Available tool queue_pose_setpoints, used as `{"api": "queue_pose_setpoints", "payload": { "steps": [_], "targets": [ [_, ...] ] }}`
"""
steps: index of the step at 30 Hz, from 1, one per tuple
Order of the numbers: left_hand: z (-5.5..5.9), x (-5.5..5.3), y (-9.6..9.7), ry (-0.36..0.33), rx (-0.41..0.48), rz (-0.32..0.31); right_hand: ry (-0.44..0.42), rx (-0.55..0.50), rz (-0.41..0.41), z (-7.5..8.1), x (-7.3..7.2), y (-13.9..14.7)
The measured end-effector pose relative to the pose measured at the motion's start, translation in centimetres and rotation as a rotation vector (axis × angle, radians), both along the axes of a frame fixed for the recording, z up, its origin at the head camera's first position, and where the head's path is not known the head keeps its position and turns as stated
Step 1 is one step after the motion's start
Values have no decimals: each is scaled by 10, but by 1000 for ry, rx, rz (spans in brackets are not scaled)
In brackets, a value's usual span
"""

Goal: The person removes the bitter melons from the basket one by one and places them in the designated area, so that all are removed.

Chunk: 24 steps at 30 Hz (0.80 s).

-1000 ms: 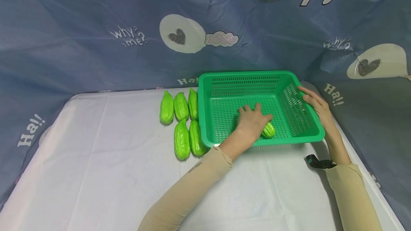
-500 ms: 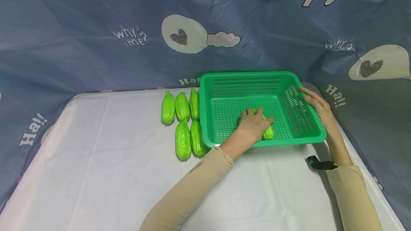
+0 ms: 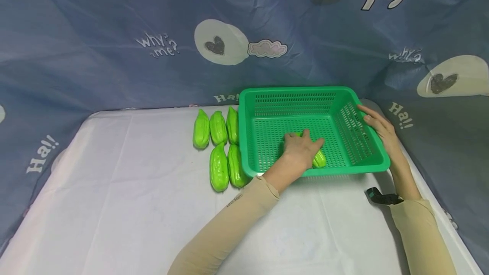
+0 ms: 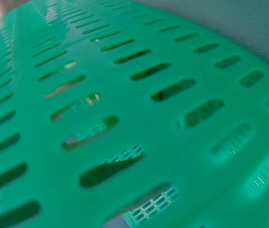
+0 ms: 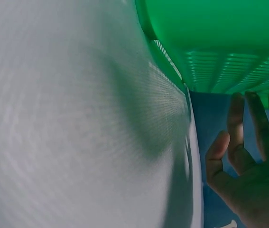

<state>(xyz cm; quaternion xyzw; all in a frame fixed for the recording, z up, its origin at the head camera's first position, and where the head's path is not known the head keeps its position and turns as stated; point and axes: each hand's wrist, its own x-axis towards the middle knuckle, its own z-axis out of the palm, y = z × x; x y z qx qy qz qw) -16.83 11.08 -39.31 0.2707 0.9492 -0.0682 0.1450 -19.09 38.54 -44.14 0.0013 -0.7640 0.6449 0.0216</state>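
Observation:
A ridged, glossy green gourd [image 3: 319, 159] lies on the floor of the green plastic basket [image 3: 315, 171]. My left hand [image 3: 299, 151] covers most of it from above, thumb on the right side and fingers over the far side, gripping it. In the left wrist view, the slotted basket wall [image 4: 139, 109] fills the picture and hides that hand's fingers. At the basket's right end, my right hand [image 3: 382, 131] touches the outside of the rim. Loosely extended fingers of the right hand [image 5: 250, 175] reach the basket wall in the right wrist view.
Several similar green gourds [image 3: 219, 168] lie in two rows left of the basket, the nearest against its wall. The table has a white cloth [image 3: 145, 207]. Behind and at the sides hangs a blue printed curtain [image 3: 164, 79].
The gourd under my left hand has turned to a more lengthwise position, and the fingers have closed in on it. My right hand stays at the basket's right rim. The view shifts slightly.

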Motion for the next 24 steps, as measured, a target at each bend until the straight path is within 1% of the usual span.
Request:
{"api": "queue_pose_setpoints", "payload": {
  "steps": [6, 8, 13, 17, 19, 24],
  "targets": [
    [1, 0, 0, -5, 25, -4, 10, -4, 14, 1, 0, 1],
    [1, 1, 1, 15, 20, -9, 10, 0, 16, 1, 1, 1],
    [-1, 2, 1, 91, 3, -8, 6, 7, 15, 0, 4, 1],
    [-1, 2, 1, 121, -15, 2, -6, 23, 12, 1, 5, 1],
    [-1, 2, 1, 131, -37, 16, -12, 35, 7, 1, 4, 1],
    [0, 0, 2, 143, -119, 88, -3, 66, 7, 0, 3, 0]
  ]
}}
